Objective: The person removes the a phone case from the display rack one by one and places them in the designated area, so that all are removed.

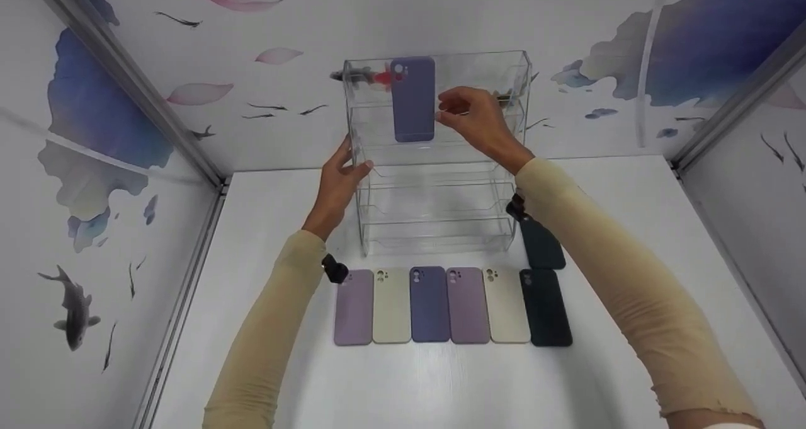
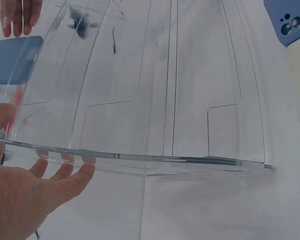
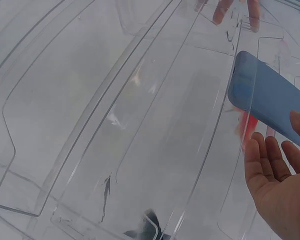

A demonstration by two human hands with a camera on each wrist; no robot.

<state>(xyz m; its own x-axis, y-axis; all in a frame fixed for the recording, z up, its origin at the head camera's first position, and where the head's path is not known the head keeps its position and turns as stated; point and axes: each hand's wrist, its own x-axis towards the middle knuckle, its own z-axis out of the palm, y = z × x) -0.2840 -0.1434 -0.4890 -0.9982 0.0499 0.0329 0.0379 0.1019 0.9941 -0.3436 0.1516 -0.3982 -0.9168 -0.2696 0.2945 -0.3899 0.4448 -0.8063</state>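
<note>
A clear acrylic tiered display rack (image 1: pixel 441 211) stands at the back of the table. My left hand (image 1: pixel 337 186) holds its left side, the thumb at the front edge and the fingers on the outer face of the side panel (image 2: pixel 190 160). A blue-violet phone case (image 1: pixel 414 101) stands upright in the rack's upper part, its camera cutouts at the top left. Right beside the case's right edge is my right hand (image 1: pixel 475 117), fingers bent and thumb apart from them. In the right wrist view the thumb overlaps the case (image 3: pixel 270 95); the fingertips lie just off its edge.
Before the rack lies a row of phone cases: light purple (image 1: pixel 354 309), cream (image 1: pixel 391 309), blue-violet (image 1: pixel 430 309), another light purple (image 1: pixel 468 309), another cream (image 1: pixel 507 309) and a dark one (image 1: pixel 546 309). A second dark case (image 1: pixel 543 246) lies partly under my right forearm. Printed walls enclose the table.
</note>
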